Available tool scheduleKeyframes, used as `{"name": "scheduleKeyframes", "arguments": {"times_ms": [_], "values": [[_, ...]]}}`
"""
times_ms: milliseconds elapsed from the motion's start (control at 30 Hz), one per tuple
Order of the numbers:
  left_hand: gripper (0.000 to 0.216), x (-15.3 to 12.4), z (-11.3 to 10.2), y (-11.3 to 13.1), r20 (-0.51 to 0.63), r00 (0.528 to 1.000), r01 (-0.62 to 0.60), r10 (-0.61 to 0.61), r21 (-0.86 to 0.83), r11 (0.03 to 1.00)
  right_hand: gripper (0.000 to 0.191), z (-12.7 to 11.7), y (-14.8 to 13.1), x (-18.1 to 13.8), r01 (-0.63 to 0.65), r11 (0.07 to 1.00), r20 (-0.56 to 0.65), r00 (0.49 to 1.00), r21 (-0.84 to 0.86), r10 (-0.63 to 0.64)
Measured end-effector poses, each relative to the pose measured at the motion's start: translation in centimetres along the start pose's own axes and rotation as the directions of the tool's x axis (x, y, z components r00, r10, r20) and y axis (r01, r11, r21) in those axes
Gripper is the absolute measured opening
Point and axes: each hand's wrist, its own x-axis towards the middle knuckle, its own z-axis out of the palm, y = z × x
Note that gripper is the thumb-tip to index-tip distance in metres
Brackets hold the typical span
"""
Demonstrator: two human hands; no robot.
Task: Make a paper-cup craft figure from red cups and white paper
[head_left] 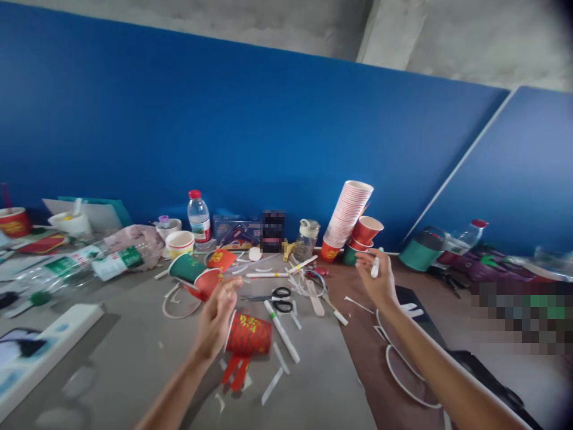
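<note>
"what's by your left hand (218, 316)?"
"a red paper cup (248, 334) with yellow lettering, tipped on its side in front of me, white rim towards that hand. i can't tell whether i'm touching it."
"and the red strips (236, 371)?"
"two, sticking out on the cup's near side."
"your right hand (378, 278)?"
"i'm holding a small white stick (375, 267) there, roughly upright."

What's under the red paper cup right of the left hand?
Red strips show at the near edge of the red paper cup; anything directly beneath it on the gray tabletop is hidden.
</note>
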Motion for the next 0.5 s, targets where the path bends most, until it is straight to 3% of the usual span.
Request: {"name": "scheduleKeyframes", "arguments": {"times_ms": [67,100,167,200,333,433,500], "values": [[0.045,0.0,0.0,0.1,0.003,1.0,-0.001,0.001,-0.029,1.0,0.049,1.3,-4.3,-4.2,0.11,0.982,0.275,0.95,0.155,-0.15],[0.046,0.0,0.0,0.1,-0.002,1.0,0.001,-0.001,-0.038,0.999,0.049,2.1,-6.3,-6.3,0.126,0.971,0.422,0.884,0.204,-0.203],[0.046,0.0,0.0,0.0,-0.006,1.0,-0.003,0.002,-0.054,0.999,0.05,4.0,-9.5,-10.1,0.163,0.954,0.598,0.748,0.254,-0.287],[0.045,0.0,0.0,-0.1,-0.012,1.0,-0.007,0.006,-0.065,0.998,0.057,5.1,-10.6,-11.6,0.195,0.946,0.647,0.692,0.259,-0.32],[0.044,0.0,0.1,-0.3,-0.018,0.999,-0.037,0.035,-0.111,0.993,0.071,8.4,-12.3,-14.5,0.335,0.918,0.727,0.573,0.213,-0.378],[0.043,0.1,0.1,-0.6,-0.015,1.0,-0.024,0.022,-0.151,0.988,0.072,9.4,-11.8,-13.9,0.266,0.939,0.779,0.532,0.218,-0.331],[0.043,0.3,0.0,-0.8,-0.033,0.999,-0.021,0.014,-0.198,0.98,0.068,9.5,-11.1,-12.8,0.082,0.966,0.769,0.591,0.245,-0.245]]}}
